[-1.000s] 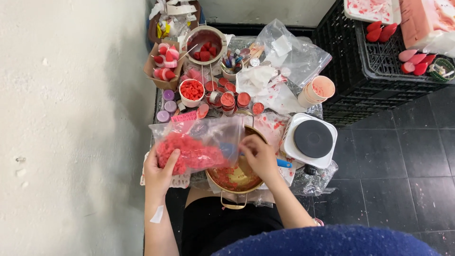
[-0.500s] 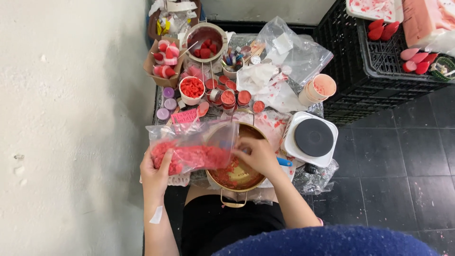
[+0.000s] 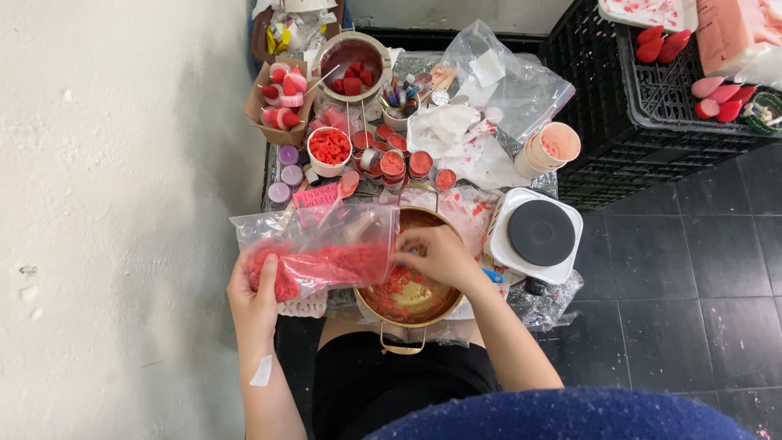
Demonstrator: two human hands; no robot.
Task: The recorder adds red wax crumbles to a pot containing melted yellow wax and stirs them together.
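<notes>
Both hands (image 3: 257, 297) (image 3: 436, 254) grip a crinkly clear plastic bag (image 3: 322, 253) of crumbly red flakes over a round brass pot (image 3: 407, 297).

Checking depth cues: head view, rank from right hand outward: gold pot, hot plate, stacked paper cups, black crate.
1. gold pot, directly under the right hand.
2. hot plate, just to its right.
3. stacked paper cups, up and right.
4. black crate, far right corner.

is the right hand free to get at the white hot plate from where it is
Probably yes. The right hand sits at the bag's mouth over the metal pot, and the hot plate lies just to its right with nothing between, though the fingers are busy.
</notes>
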